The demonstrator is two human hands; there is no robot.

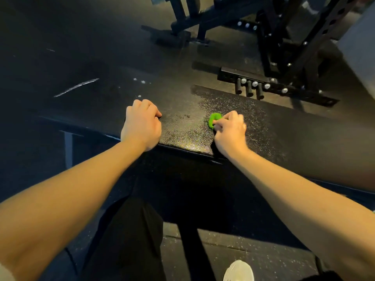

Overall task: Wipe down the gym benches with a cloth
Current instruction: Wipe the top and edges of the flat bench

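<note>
**Green cloth wadded on a pebbled black bench**

The bench (284, 138) has a black, grainy pad that looks glossy where the light strikes it. It runs left to right, and its right end is cut off. The right hand (230, 132) pinches a small, bunched green cloth (214, 119) against the middle of the pad, with much of the cloth hidden under the fingers. The left hand (141, 124), fingers curled and holding nothing, rests on the pad to the left. A black steel rack (284, 47) with bolted holes stands far right.
</note>
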